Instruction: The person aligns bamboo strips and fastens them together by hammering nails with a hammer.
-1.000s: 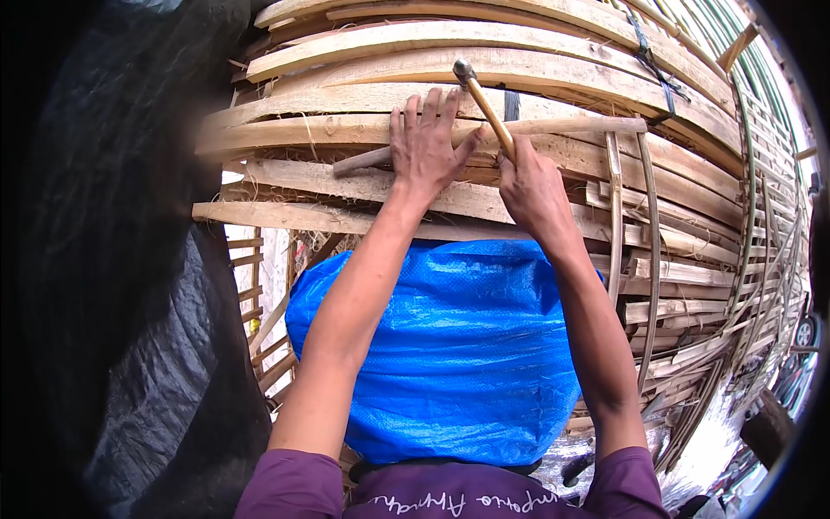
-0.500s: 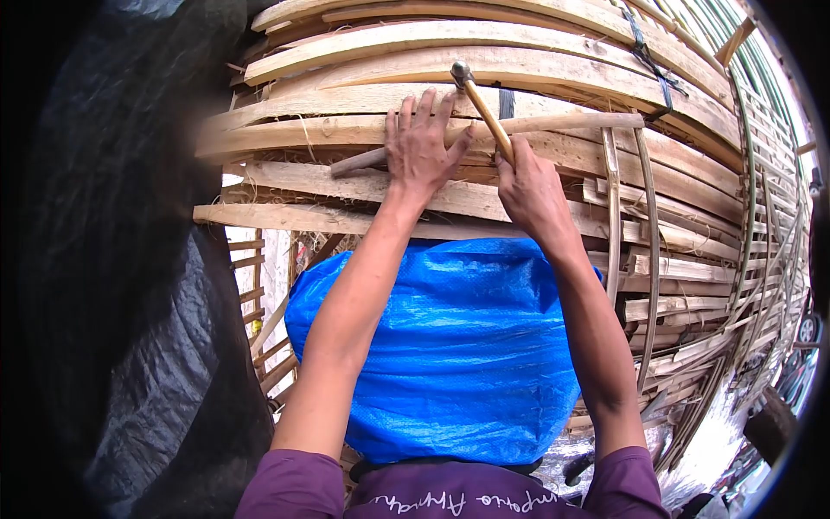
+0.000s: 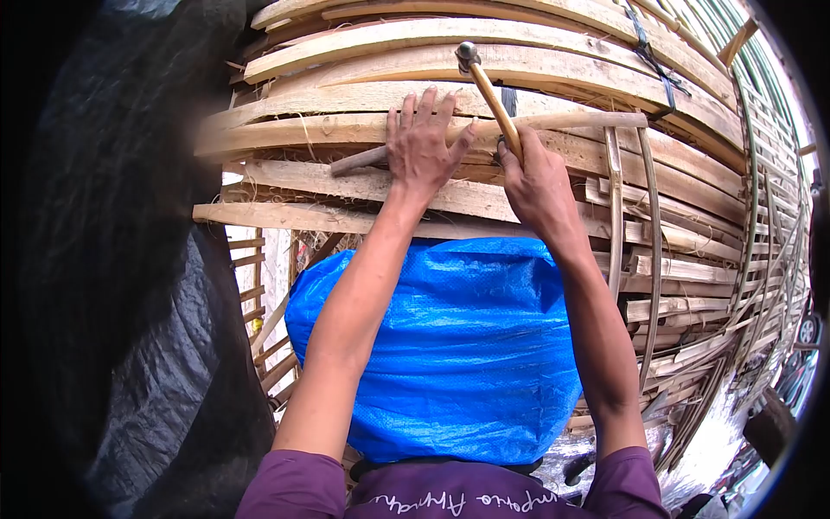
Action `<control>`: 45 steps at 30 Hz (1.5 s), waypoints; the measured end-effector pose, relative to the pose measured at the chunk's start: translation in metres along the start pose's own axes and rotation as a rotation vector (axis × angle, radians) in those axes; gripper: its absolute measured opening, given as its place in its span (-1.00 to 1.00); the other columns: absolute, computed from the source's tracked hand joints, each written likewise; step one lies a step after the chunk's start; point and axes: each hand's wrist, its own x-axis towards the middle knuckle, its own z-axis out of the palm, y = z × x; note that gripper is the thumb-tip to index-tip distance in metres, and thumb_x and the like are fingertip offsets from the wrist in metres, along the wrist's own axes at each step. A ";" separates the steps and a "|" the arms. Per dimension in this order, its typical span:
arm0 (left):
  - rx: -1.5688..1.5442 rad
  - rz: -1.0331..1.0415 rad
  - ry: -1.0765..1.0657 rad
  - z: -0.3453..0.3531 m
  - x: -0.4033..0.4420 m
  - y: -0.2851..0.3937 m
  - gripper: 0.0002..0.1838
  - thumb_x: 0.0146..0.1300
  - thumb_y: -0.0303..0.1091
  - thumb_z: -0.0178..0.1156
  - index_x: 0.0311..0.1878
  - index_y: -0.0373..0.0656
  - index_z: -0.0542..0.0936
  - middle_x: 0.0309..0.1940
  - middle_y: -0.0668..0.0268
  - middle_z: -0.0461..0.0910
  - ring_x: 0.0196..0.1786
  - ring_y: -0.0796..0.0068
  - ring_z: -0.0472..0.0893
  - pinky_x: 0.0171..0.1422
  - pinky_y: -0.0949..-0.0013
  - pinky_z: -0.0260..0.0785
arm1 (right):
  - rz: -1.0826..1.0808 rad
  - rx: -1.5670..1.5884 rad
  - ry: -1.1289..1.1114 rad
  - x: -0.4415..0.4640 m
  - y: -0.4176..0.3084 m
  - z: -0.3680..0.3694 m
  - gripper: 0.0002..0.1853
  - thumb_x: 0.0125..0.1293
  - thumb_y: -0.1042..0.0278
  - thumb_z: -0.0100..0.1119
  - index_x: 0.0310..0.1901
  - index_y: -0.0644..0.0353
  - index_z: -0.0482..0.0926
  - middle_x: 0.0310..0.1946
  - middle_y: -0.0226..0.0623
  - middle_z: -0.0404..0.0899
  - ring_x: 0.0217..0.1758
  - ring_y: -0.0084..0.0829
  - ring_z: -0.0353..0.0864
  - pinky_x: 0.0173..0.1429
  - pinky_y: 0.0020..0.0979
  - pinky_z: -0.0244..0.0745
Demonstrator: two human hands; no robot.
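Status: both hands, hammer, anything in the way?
Right hand closed round hammer. Left hand palm-down, fingers spread, over stick. Hammer head over planks, contact unclear. Possible obstruction: left hand, beside hammer in view.

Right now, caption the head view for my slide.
Right hand grips a hammer; left hand lies over a wooden stick.

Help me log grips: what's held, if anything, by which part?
Right hand: a hammer, by its handle, far from the head. Left hand: open over a stick, not gripping.

head-worn view, looking forward and down, close
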 end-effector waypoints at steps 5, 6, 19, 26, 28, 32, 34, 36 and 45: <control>-0.027 0.003 0.033 -0.001 0.000 0.001 -0.28 0.39 0.44 -0.09 0.35 0.14 0.55 0.37 0.13 0.48 0.43 -0.07 0.40 0.49 -0.27 0.14 | -0.013 -0.052 -0.031 -0.005 0.007 0.011 -0.81 0.41 0.41 0.12 -0.07 0.34 0.43 -0.45 0.31 0.58 -0.32 0.36 0.59 -0.21 0.22 0.42; -0.026 0.002 0.032 -0.001 0.000 0.001 -0.28 0.39 0.44 -0.09 0.35 0.14 0.55 0.37 0.13 0.48 0.43 -0.07 0.40 0.49 -0.27 0.14 | 0.002 -0.071 -0.041 -0.005 0.008 0.012 -0.80 0.41 0.40 0.13 -0.07 0.34 0.43 -0.45 0.32 0.58 -0.31 0.36 0.59 -0.20 0.23 0.42; -0.020 0.020 0.109 0.003 0.004 0.001 -0.29 0.37 0.41 -0.01 0.27 0.06 0.62 0.29 0.14 0.54 0.37 -0.03 0.45 0.41 -0.25 0.23 | -0.016 -0.173 -0.062 -0.006 0.011 0.012 -0.84 0.43 0.41 0.09 -0.08 0.31 0.43 -0.41 0.24 0.60 -0.31 0.30 0.61 -0.23 0.19 0.44; -0.001 0.033 0.109 0.007 0.001 0.000 -0.27 0.37 0.43 -0.02 0.25 0.03 0.63 0.29 0.11 0.55 0.35 -0.04 0.46 0.40 -0.25 0.24 | 0.011 -0.204 -0.073 -0.007 0.013 0.010 -0.84 0.42 0.43 0.08 -0.05 0.30 0.45 -0.41 0.26 0.59 -0.29 0.29 0.62 -0.20 0.17 0.45; -0.001 0.031 0.107 0.009 0.001 -0.001 -0.27 0.37 0.44 -0.03 0.25 0.03 0.63 0.29 0.10 0.55 0.36 -0.05 0.46 0.40 -0.25 0.24 | -0.026 -0.148 -0.041 -0.005 0.009 0.009 -0.81 0.42 0.42 0.09 -0.02 0.31 0.46 -0.40 0.27 0.59 -0.28 0.29 0.62 -0.19 0.17 0.45; 0.016 0.028 0.095 0.011 0.000 -0.003 -0.25 0.37 0.44 -0.04 0.27 0.01 0.62 0.30 0.09 0.55 0.35 -0.08 0.47 0.40 -0.26 0.24 | 0.017 -0.125 -0.040 -0.007 0.006 0.008 -0.76 0.43 0.42 0.09 0.05 0.34 0.46 -0.37 0.28 0.61 -0.27 0.29 0.62 -0.19 0.16 0.45; 0.019 0.036 0.097 0.009 0.001 0.001 -0.25 0.37 0.44 -0.04 0.27 0.00 0.61 0.30 0.08 0.55 0.35 -0.08 0.47 0.40 -0.25 0.25 | -0.008 -0.153 -0.053 -0.004 0.012 0.010 -0.75 0.43 0.42 0.08 0.05 0.34 0.46 -0.37 0.28 0.61 -0.27 0.29 0.62 -0.19 0.16 0.46; 0.019 0.040 0.111 0.007 0.001 0.000 -0.25 0.37 0.44 -0.03 0.27 0.00 0.61 0.30 0.09 0.55 0.35 -0.07 0.48 0.41 -0.25 0.24 | -0.039 -0.176 -0.067 -0.002 0.011 0.010 -0.75 0.43 0.42 0.08 0.06 0.34 0.46 -0.37 0.28 0.61 -0.27 0.29 0.62 -0.19 0.16 0.46; 0.043 0.027 0.070 0.004 0.001 0.001 -0.28 0.37 0.39 0.01 0.28 0.00 0.60 0.31 0.12 0.53 0.35 -0.03 0.47 0.41 -0.25 0.22 | -0.096 -0.098 0.024 -0.005 0.010 0.010 -0.74 0.43 0.42 0.10 0.07 0.33 0.44 -0.42 0.27 0.59 -0.28 0.31 0.60 -0.20 0.18 0.44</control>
